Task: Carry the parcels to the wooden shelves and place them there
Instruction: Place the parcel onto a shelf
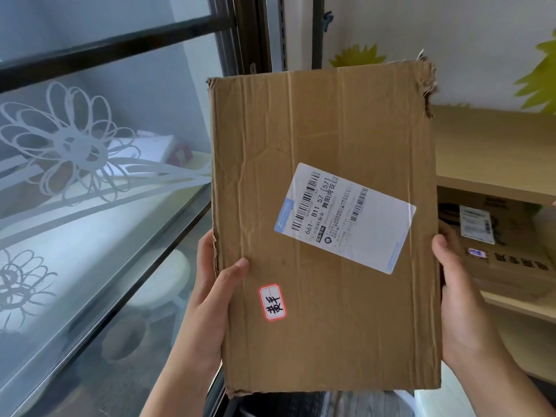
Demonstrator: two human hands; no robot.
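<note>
A worn brown cardboard parcel (328, 311) fills the middle of the head view, held up in front of me. It carries a white shipping label and a small red-edged sticker, and its top right corner is torn. My left hand (210, 302) grips its left edge, thumb on the front. My right hand (460, 299) grips its right edge. The wooden shelves (493, 152) stand just behind the parcel on the right, partly hidden by it. Another cardboard parcel (505, 254) lies on a lower shelf.
A glass partition (90, 188) with white flower patterns and dark frames runs along the left. A white round stool (162, 278) shows behind the glass. Yellow-green leaf decorations (538, 76) mark the white wall above the shelves.
</note>
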